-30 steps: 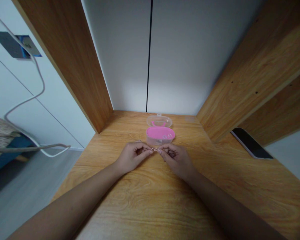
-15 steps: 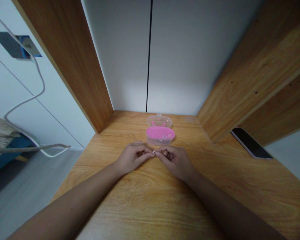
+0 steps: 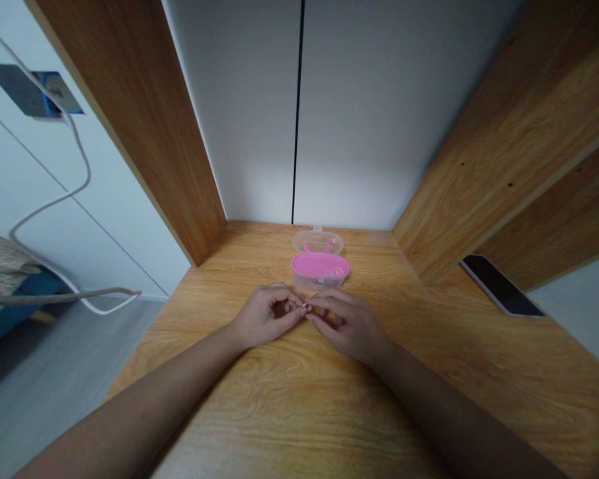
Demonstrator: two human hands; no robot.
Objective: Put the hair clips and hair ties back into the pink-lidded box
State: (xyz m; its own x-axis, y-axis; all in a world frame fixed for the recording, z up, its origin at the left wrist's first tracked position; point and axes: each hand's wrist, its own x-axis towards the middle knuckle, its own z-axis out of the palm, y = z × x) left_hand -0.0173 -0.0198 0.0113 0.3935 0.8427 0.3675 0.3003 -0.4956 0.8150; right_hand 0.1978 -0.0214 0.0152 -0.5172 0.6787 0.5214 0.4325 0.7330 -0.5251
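Observation:
Just in front of the box, my left hand [image 3: 268, 315] pinches a small pale pink, ring-shaped item [image 3: 307, 307] between thumb and index finger. Its exact kind is too small to make out. My right hand [image 3: 352, 324] meets it from the other side, index fingertip against the item and thumb just below, the other fingers curled. Behind my fingers stands an oval clear plastic box [image 3: 319, 283] with a pink top surface [image 3: 314, 264] bearing two white outline shapes. Its clear lid [image 3: 318, 241] lies tipped back behind it, with a pink handle.
A dark-screened phone [image 3: 502, 286] lies at the right on the wooden tabletop [image 3: 289, 412]. White panels [image 3: 254, 133] close off the back, and wooden boards [image 3: 144, 133] stand at both sides. A white cable [image 3: 84, 159] hangs at the left beyond the table edge.
My right thumb and index finger have parted slightly around the small item, and the hand has tilted a little. My left hand has barely moved; box, lid and phone are unchanged.

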